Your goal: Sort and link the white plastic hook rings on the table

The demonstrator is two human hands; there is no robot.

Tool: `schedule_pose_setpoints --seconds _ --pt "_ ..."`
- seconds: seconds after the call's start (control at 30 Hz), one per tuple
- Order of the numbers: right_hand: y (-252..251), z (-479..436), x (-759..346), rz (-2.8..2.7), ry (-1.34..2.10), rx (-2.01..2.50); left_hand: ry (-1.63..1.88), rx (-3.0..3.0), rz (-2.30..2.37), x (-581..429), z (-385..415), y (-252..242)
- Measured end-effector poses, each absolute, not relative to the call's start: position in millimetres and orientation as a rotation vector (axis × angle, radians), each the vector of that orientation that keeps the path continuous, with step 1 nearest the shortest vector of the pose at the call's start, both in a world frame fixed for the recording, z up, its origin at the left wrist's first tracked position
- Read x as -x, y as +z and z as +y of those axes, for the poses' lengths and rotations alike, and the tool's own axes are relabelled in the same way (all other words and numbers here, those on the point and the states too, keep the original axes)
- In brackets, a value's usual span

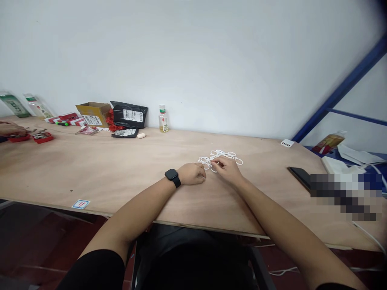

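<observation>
Several thin white rings (239,161) lie in a loose heap on the wooden table in front of me. My right hand (229,169) reaches into the near side of the heap, its thumb and forefinger pinched on a white ring. Just left of it, my left hand (192,173) rests low over the table with its fingers curled in. A small whitish bit shows at the left fingertips, too small to name. A black watch (171,175) is strapped on my left wrist.
A bottle (163,120), black parcels (130,114) and an open cardboard box (93,113) stand along the wall. At far left, another person's hand (12,128) is by red trays (43,137). A phone (299,177) and a white power strip (287,143) lie right.
</observation>
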State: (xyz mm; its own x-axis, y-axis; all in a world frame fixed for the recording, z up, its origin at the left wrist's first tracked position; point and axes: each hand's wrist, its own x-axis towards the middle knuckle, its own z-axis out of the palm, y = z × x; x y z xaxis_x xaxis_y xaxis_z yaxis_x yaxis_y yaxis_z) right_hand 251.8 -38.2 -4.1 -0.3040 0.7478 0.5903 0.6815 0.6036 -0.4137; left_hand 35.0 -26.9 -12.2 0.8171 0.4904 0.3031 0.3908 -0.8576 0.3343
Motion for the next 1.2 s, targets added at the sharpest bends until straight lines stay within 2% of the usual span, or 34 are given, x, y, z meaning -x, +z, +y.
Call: schedule_pose_setpoints --seconds 0.23,0.33,0.87,1.1,1.2 --pt "-3 -44 -246 -2.111 0.146 1.000 1.078 -2.505 0.758 -36 -24 -8" --pt "-4 -46 -242 -2.107 0.163 0.955 1.199 -2.476 0.760 -37 -23 -7" --pt "-5 -52 -235 -2.037 0.169 0.989 1.182 -2.559 0.900 -43 -33 -5" --pt "-6 -36 -250 -2.054 0.004 1.089 1.189 -2.558 1.100 -44 -30 -7" --pt "-13 -19 -269 -2.006 -0.042 1.235 1.069 -2.566 1.223 -41 -26 -11"
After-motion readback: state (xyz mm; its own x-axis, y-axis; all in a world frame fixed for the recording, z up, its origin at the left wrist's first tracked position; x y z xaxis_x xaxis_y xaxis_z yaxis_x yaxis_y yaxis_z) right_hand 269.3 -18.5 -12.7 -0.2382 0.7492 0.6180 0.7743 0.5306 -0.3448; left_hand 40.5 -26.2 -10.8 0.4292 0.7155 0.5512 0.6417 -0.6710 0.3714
